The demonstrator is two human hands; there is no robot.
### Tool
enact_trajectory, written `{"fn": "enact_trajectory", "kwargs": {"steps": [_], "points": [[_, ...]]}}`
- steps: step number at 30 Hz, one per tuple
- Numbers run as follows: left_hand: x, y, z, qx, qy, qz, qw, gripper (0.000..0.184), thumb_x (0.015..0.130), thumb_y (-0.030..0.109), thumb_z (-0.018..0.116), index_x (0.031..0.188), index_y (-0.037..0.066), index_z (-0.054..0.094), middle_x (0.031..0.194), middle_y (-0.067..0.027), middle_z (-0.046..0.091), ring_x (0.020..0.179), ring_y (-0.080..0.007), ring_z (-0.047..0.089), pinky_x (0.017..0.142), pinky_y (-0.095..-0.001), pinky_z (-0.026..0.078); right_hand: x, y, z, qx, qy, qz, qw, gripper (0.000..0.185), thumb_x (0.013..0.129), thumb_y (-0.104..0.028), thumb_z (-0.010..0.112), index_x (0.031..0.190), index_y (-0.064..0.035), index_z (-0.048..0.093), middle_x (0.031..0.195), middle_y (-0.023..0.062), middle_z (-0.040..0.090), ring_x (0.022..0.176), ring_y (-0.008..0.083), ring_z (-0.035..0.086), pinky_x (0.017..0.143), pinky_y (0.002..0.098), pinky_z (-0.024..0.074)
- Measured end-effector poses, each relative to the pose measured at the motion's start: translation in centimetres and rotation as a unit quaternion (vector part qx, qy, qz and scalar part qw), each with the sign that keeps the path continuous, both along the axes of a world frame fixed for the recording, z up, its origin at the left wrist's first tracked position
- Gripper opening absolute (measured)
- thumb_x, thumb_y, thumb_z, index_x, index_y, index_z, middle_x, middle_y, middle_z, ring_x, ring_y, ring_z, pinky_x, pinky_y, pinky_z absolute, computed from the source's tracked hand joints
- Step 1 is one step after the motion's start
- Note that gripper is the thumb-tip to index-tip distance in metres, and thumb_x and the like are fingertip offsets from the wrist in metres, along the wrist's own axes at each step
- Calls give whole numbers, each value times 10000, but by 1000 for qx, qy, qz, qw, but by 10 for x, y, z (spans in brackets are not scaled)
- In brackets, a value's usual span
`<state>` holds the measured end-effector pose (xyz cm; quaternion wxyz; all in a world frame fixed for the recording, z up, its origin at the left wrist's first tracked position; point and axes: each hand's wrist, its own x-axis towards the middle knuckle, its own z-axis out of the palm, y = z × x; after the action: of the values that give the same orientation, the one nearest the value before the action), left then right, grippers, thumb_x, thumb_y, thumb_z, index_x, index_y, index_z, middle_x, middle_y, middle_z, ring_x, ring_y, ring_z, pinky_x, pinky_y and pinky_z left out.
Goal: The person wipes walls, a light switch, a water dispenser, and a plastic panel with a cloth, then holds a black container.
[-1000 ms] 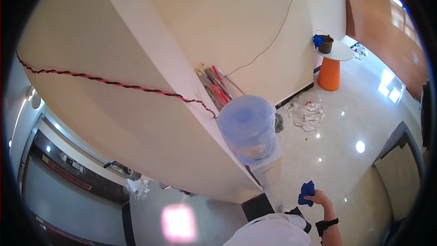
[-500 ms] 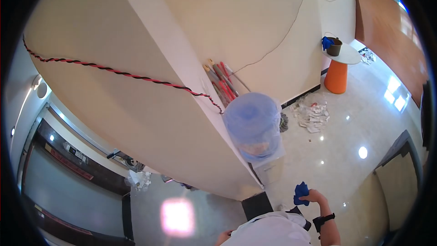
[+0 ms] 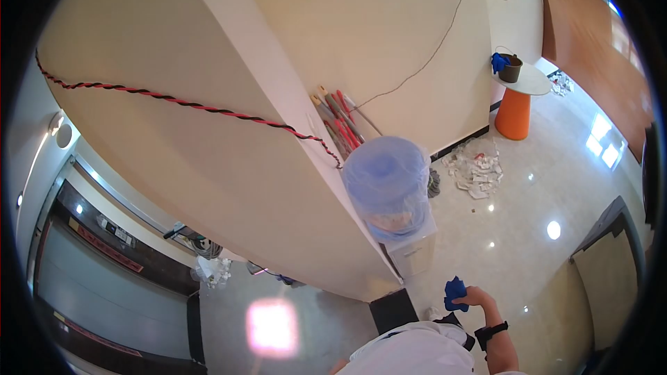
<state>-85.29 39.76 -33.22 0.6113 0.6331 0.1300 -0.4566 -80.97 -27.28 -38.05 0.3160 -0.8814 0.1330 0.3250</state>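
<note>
A crumpled blue cloth (image 3: 455, 294) is pinched in my right hand (image 3: 474, 296), held out over the pale floor in front of my white shirt. A black band (image 3: 492, 335) is round that wrist. Of my left hand (image 3: 339, 367), only a sliver shows at the bottom edge beside the shirt; its fingers are hidden. Ahead of my right hand, by the wall corner, stands a white water dispenser (image 3: 415, 253) with a big blue water bottle (image 3: 386, 167) under clear plastic.
Long-handled tools (image 3: 342, 119) lean behind the bottle. A twisted red-black cord (image 3: 187, 103) crosses the wall. White scraps on plastic (image 3: 478, 170) lie on the floor. An orange-based round table (image 3: 513, 117) holds a bucket (image 3: 511, 69) with a blue cloth (image 3: 499, 62). A grey door (image 3: 118, 264) is left.
My right hand, still gripping the blue cloth, has shifted slightly left. Less of my left hand shows at the bottom edge. The view has tilted a little, and more of the dispenser's white body shows.
</note>
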Motion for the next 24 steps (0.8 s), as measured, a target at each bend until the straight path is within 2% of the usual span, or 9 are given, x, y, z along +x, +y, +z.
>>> {"fn": "enact_trajectory", "kwargs": {"steps": [11,13,14,15,19,21,22,23,24], "points": [[42,-4,54,-55,113,-8,992,400,1015,370,448,1092,24,632,899,-174,722,732,-206,682,633,-327,538,-9,-2,5,-31,-77,-95,992,600,665,-511,798,916,32,738,880,227,732,819,339,721,737,419,567],[55,-14,65,-68,132,-12,989,403,1016,373,444,1094,25,631,897,-176,721,728,-205,682,626,-324,538,-15,-1,25,72,-214,-158,961,492,627,-395,809,888,16,738,846,230,724,792,349,716,740,420,576],[57,-20,69,-75,144,-12,987,405,1017,375,443,1095,25,630,897,-177,721,725,-204,682,623,-322,538,-13,-1,41,90,-189,-165,964,448,606,-280,825,902,33,701,843,196,721,800,295,716,749,394,569],[58,-25,74,-83,155,-9,984,406,1018,376,441,1096,25,629,896,-178,721,723,-204,681,620,-320,538,-11,-1,55,88,-188,-163,965,448,606,-280,825,902,33,701,843,196,721,800,295,716,749,394,569],[45,-40,102,-112,197,23,974,412,1020,382,434,1099,25,625,893,-182,719,714,-201,681,607,-314,538,8,9,114,163,-290,-100,938,676,625,-190,795,1238,-55,542,942,191,720,860,335,714,797,403,559],[77,-111,157,49,108,115,986,495,1037,437,330,1150,21,574,778,-156,670,560,-193,592,463,-241,451,21,27,170,227,-289,-59,928,822,665,-237,838,1385,-104,464,965,190,721,874,326,716,806,398,556],[90,-149,193,25,112,104,988,540,1029,469,295,1161,23,568,729,-129,639,515,-162,553,430,-237,415,24,45,211,251,-275,-47,927,899,686,-278,864,1453,-127,421,976,190,722,883,319,717,812,392,555],[102,-175,229,-66,91,-2,994,569,1016,512,293,1157,35,570,690,-99,611,474,-129,513,403,-224,387,28,60,244,234,-306,3,923,974,709,-346,886,1517,-153,376,1020,184,720,908,297,713,821,386,552],[109,-199,246,-105,71,-35,991,585,1005,549,309,1159,48,568,659,-73,583,428,-98,452,380,-207,354,31,74,268,239,-393,64,886,984,712,-325,889,1530,-163,368,1075,158,715,929,309,710,835,381,553]]}}
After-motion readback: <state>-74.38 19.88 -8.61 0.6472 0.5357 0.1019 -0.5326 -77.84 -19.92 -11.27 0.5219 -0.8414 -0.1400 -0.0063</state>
